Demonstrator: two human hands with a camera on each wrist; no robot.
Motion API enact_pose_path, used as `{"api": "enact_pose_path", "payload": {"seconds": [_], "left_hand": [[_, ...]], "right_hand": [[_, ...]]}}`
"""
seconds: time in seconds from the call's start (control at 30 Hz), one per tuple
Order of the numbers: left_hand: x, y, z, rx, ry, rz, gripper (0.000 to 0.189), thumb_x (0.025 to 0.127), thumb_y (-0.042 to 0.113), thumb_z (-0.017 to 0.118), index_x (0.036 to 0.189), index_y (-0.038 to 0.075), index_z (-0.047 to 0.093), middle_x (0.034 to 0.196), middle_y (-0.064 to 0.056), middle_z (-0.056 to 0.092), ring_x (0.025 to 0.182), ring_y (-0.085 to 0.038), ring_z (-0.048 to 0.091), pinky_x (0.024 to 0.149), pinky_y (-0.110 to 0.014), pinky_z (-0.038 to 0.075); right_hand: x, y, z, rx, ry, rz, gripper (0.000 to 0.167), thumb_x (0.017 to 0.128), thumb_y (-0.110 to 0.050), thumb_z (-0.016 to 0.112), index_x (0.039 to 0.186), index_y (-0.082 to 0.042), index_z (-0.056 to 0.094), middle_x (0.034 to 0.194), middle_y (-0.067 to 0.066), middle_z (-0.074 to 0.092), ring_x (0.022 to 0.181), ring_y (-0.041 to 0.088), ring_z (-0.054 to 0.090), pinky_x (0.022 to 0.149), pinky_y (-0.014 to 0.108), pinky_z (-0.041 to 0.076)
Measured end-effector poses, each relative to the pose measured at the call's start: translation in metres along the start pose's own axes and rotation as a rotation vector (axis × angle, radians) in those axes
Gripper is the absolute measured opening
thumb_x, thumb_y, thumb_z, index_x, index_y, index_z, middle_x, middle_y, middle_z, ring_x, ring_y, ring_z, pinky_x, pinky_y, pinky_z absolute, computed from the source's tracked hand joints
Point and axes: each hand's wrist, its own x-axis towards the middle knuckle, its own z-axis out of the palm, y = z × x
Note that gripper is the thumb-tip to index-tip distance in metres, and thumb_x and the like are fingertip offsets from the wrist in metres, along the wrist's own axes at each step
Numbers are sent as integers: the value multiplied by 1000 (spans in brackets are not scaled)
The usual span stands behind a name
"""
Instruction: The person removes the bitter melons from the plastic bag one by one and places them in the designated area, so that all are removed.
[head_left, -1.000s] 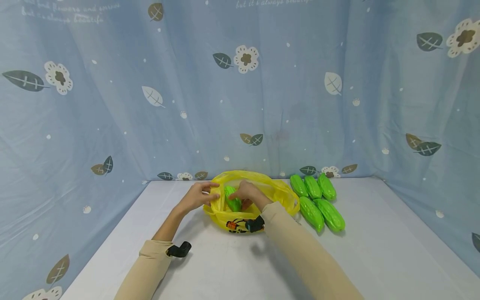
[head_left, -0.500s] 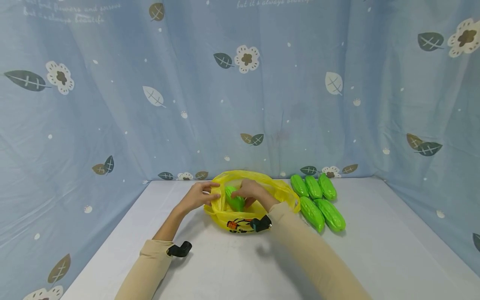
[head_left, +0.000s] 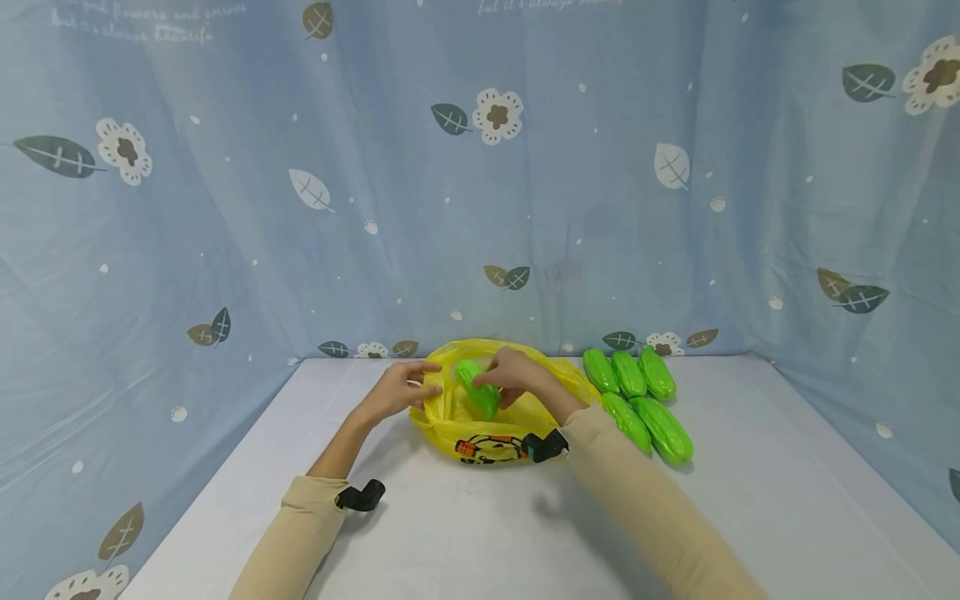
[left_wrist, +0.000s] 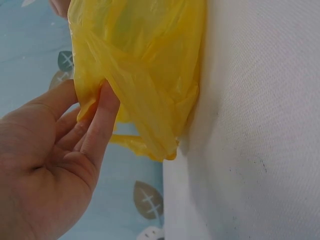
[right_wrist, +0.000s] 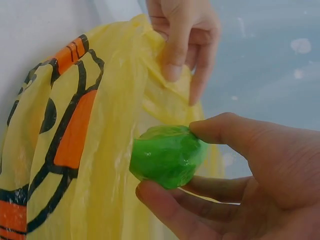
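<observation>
In the head view a yellow plastic bag with a printed cartoon lies on the table, its mouth spread wide. My left hand holds the bag's left rim; the left wrist view shows its thumb and fingers pinching the yellow film. Over the opening, my right hand grips a glossy green bitter melon, which is tilted. Seen from the right wrist, thumb and fingers pinch the melon near one end, and the bag's side hides its lower part. I cannot tell what lies deep in the bag.
Several more green bitter melons lie in two rows right of the bag, partly behind the right forearm. The white table meets a blue patterned curtain at the back and sides.
My right hand has lifted the bitter melon up and slightly to the right, from inside the bag to its mouth. The left hand stays at the rim.
</observation>
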Motion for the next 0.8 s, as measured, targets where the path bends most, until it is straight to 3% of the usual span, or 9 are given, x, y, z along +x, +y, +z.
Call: {"api": "enact_pose_path", "payload": {"seconds": [0.4, 0.67, 0.8], "left_hand": [[-2, 4, 0, -1, 0, -14, 50, 91, 21, 72, 136, 4, 58, 112, -21, 67, 83, -20, 72, 65, -34, 63], [-2, 3, 1, 8, -2, 13, 51, 93, 17, 69, 138, -2, 54, 118, -28, 64, 87, -28, 72, 70, -45, 63], [-5, 14, 1, 8, -16, 10, 50, 93, 12, 67, 137, -6, 52, 117, -30, 63, 89, -31, 71, 73, -52, 61]], "right_hand": [[-13, 11, -12, -12, -2, -14, 44, 92, -36, 68, 122, -4, 69, 88, 10, 72, 71, 27, 72, 72, 40, 63], [-22, 19, -17, 71, -24, -25, 50, 94, -34, 67, 131, -1, 61, 127, 19, 64, 77, 23, 72, 78, 45, 61], [-28, 19, -20, 111, -36, -30, 56, 94, -33, 67, 135, 2, 56, 133, 23, 59, 82, 26, 72, 79, 46, 61]]}}
